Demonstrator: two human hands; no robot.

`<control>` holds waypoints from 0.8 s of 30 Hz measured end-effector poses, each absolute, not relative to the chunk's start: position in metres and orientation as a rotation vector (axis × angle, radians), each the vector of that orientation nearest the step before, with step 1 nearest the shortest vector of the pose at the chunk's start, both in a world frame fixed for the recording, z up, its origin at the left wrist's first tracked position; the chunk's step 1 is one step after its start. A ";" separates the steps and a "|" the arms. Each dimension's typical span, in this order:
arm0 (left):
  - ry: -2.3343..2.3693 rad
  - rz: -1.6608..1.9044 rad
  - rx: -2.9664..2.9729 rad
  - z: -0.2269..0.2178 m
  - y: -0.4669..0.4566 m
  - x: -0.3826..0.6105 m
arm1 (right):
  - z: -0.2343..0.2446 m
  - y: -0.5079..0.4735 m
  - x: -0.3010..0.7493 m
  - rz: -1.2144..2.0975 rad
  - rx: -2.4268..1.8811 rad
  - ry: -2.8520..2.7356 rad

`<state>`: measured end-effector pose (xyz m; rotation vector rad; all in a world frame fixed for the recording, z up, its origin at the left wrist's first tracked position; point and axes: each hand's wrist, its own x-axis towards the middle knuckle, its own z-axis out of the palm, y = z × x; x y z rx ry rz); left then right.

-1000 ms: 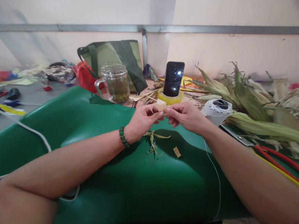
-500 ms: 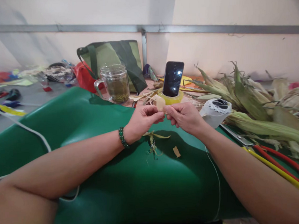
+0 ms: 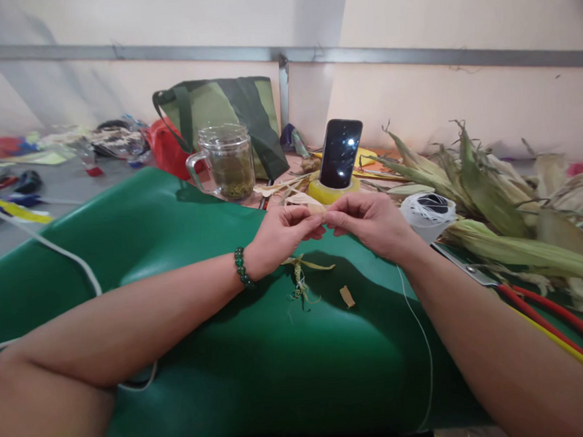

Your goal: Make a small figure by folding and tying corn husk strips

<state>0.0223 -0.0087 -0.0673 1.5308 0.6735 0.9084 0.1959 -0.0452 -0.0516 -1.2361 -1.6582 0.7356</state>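
Observation:
Between the fingertips of both hands is a small pale piece of corn husk, partly hidden by the fingers. My left hand, with a green bead bracelet at the wrist, pinches its left side. From the right, my right hand pinches it too, thumb and fingers meeting the left fingertips. Below the hands, a small tied bundle of husk strips lies on the green mat. Beside the bundle is a small tan scrap.
A lidded glass mug stands before a green bag. A phone leans upright in a yellow tape roll. At right are a white thread spool, corn husks and red-and-yellow-handled scissors.
My right hand has turned, its thumb now lying toward the left fingertips. The pale husk piece, upright before, now lies lower and flatter between the fingers.

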 end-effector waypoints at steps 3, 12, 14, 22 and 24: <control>0.649 0.961 1.618 -0.070 -0.007 0.023 | -0.051 -0.045 0.197 0.758 -1.255 -1.659; 0.613 1.011 1.728 -0.071 -0.004 0.022 | -0.051 -0.045 0.195 0.870 -1.294 -1.611; 0.621 0.995 1.740 -0.069 -0.005 0.022 | -0.050 -0.045 0.194 0.841 -1.306 -1.588; 0.640 0.903 1.614 -0.068 -0.006 0.024 | -0.046 -0.047 0.193 0.861 -1.336 -1.492; 0.636 0.889 1.586 -0.068 -0.006 0.024 | -0.044 -0.047 0.198 0.849 -1.357 -1.536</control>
